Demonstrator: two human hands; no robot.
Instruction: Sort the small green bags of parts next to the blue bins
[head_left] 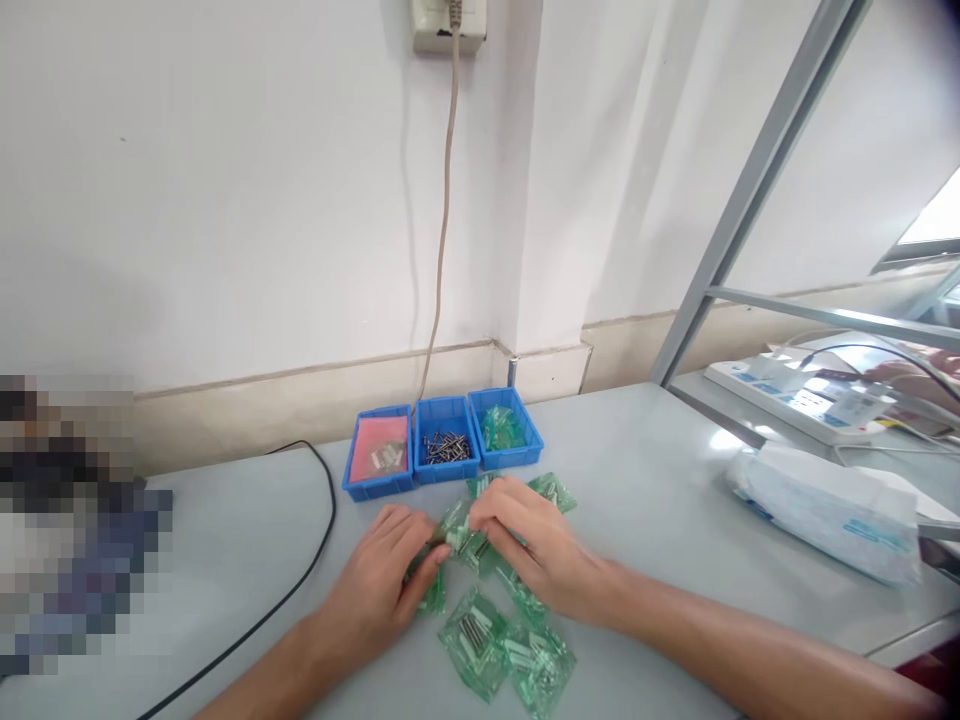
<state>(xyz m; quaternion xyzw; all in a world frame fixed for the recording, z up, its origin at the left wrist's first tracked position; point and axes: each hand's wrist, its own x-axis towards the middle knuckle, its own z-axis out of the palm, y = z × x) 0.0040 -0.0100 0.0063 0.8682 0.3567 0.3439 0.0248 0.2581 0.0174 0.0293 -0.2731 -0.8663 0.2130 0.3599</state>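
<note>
Both hands meet over a group of small green plastic bags in the middle of the table. My left hand (390,560) is closed, thumb and fingers pinching the edge of a green plastic bag (454,528). The fingers of my right hand (534,545) are curled together at the other side of that bag; the fingertips are partly hidden. Under and around the hands lie several more bags. A nearer bag (474,640) shows dark screws and white plugs through its film. Beside it lies another filled bag (538,668), and one more bag (553,491) lies beyond my right hand.
Behind the bags stand three blue bins: one with white pieces on pink lining (381,440), one with screws (448,446), one with green pieces (502,428). A black cable (319,548) runs at left. A wipes pack (829,512) lies right. A person is at far left.
</note>
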